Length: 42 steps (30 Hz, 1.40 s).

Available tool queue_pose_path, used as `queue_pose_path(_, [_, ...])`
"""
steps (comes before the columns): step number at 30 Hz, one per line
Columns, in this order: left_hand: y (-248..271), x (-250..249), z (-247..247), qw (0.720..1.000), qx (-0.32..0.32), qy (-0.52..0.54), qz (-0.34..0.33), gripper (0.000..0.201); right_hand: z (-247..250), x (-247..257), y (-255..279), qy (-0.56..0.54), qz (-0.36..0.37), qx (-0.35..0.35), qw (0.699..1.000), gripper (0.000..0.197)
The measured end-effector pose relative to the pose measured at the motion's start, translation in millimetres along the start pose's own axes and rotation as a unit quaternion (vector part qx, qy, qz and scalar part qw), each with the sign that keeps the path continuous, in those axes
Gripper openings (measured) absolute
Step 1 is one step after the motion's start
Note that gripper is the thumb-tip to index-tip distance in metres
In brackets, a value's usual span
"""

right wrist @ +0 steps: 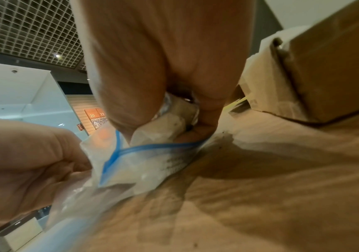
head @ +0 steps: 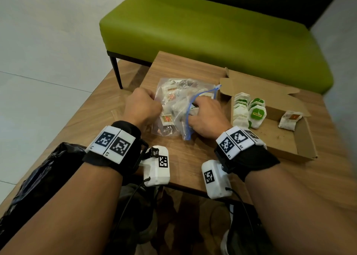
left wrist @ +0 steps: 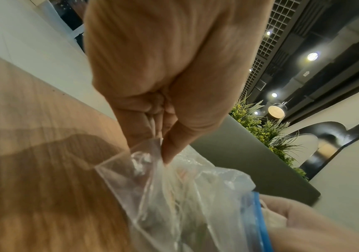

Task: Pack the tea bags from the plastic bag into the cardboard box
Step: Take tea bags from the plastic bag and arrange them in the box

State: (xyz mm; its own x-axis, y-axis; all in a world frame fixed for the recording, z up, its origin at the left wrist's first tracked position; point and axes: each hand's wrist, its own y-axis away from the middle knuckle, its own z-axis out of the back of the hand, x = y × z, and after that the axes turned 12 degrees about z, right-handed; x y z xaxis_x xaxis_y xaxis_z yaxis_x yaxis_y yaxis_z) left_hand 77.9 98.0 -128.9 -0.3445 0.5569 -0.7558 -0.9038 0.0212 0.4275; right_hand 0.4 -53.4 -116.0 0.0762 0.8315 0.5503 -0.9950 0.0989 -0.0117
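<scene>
A clear plastic bag (head: 173, 108) with a blue zip edge lies on the wooden table (head: 185, 158), with several tea bags inside. My left hand (head: 142, 106) pinches the bag's left side; the left wrist view shows the plastic (left wrist: 152, 163) gathered between thumb and fingers. My right hand (head: 204, 113) reaches into the bag's mouth, its fingers curled round a white tea bag (right wrist: 174, 117) just above the blue zip (right wrist: 152, 146). To the right lies the open cardboard box (head: 286, 139), holding rows of green-and-white tea bags (head: 249, 111) and one pale tea bag (head: 289, 119).
A green bench (head: 212, 26) stands behind the table. A black plastic bag (head: 38, 177) sits by my left forearm. The box wall (right wrist: 325, 68) is close to my right hand. Pale floor shows on the left.
</scene>
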Motion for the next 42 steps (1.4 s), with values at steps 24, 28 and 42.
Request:
queue_pose_path(24, [2.2,-4.7,-4.7,0.999,-0.039,0.021,0.015,0.012,35.5,-16.7,3.5,-0.298,-0.093,-0.215,0.926,0.009])
queue_pose_path(28, [8.2,-14.7,-8.1,0.991,-0.086,-0.092,-0.036,0.005,63.8,-18.7,3.6,-0.415,-0.067,-0.282,0.862,0.016])
queue_pose_path(42, [111.6,-97.1,-94.6,0.93,0.335,0.1,-0.113,0.026,88.9,-67.6,44.2,-0.521,-0.065,-0.375,0.764,0.017])
